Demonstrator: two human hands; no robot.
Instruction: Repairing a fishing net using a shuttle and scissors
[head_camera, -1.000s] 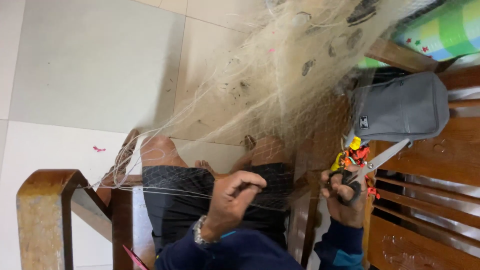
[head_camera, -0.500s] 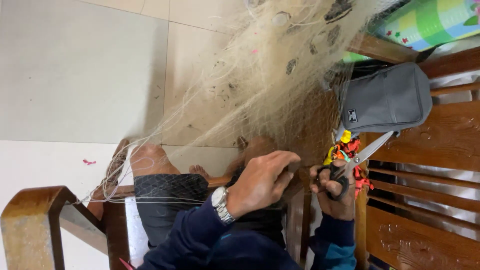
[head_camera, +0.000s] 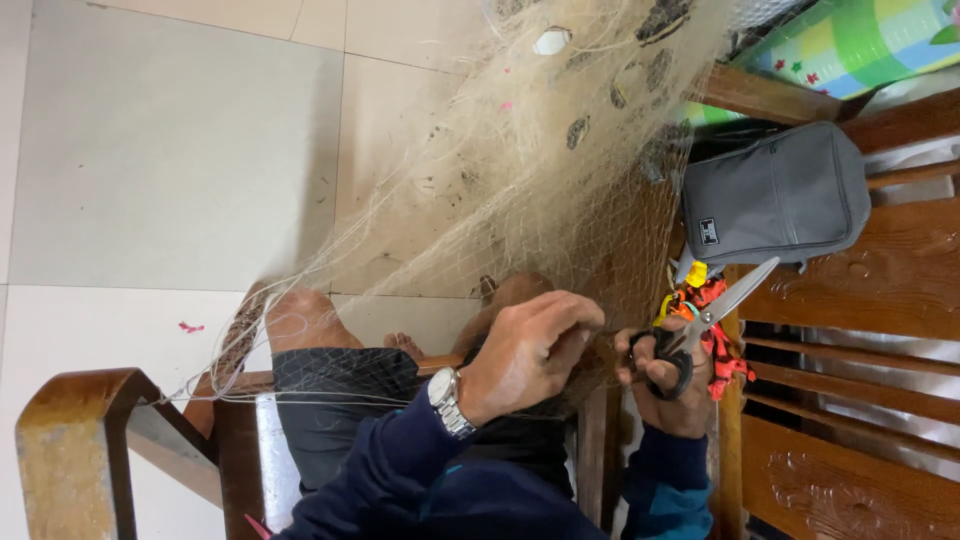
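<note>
A fine pale fishing net (head_camera: 520, 170) spreads from my lap across the tiled floor. My left hand (head_camera: 530, 350), a watch on its wrist, pinches a bunch of the net mesh over my knees. Just to its right, my right hand (head_camera: 668, 395) holds black-handled scissors (head_camera: 715, 310) whose silver blades point up and to the right. Red, yellow and orange cords (head_camera: 705, 305) hang behind the scissors. My bare knees and dark shorts (head_camera: 340, 400) lie under the net.
A grey pouch (head_camera: 775, 195) rests against a carved wooden bench (head_camera: 860, 400) at the right. A rolled green and blue mat (head_camera: 860, 45) lies above it. A wooden armrest (head_camera: 80, 440) stands at the lower left on the pale tiled floor (head_camera: 170, 150).
My left hand has moved up and to the right along the net, closer to the scissors. The right hand keeps its hold on the scissors in about the same place.
</note>
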